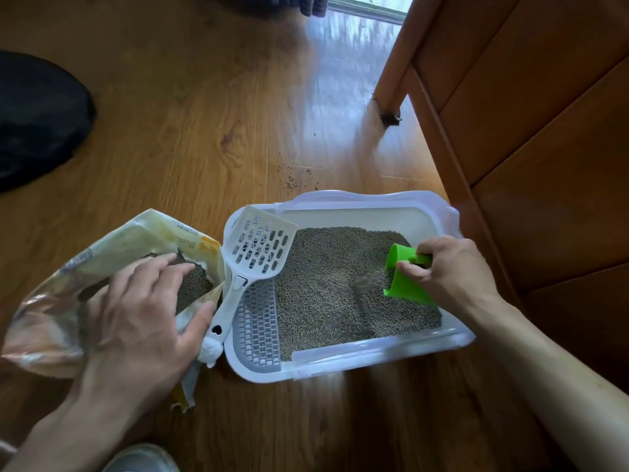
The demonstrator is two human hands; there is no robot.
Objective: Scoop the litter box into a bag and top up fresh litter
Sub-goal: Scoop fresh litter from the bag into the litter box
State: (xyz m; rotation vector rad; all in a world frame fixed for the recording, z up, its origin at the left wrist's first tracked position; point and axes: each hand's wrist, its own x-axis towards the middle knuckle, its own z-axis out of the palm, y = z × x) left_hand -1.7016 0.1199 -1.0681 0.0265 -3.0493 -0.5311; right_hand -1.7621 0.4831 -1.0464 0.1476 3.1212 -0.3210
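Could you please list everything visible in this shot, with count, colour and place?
litter box: one, white, on the floor at centre right, holding grey-brown litter.
slotted scoop: one, white, propped on the box's left rim.
green scoop: one, tipped over the litter on the right side.
litter bag: one, cream and yellow, open, left of the box.
spilled granules: a few, dark, on the floor beyond the box.
wooden furniture: one, brown, right.
dark object: one, black, far left.
hands: left hand holds the bag open; right hand grips the green scoop.
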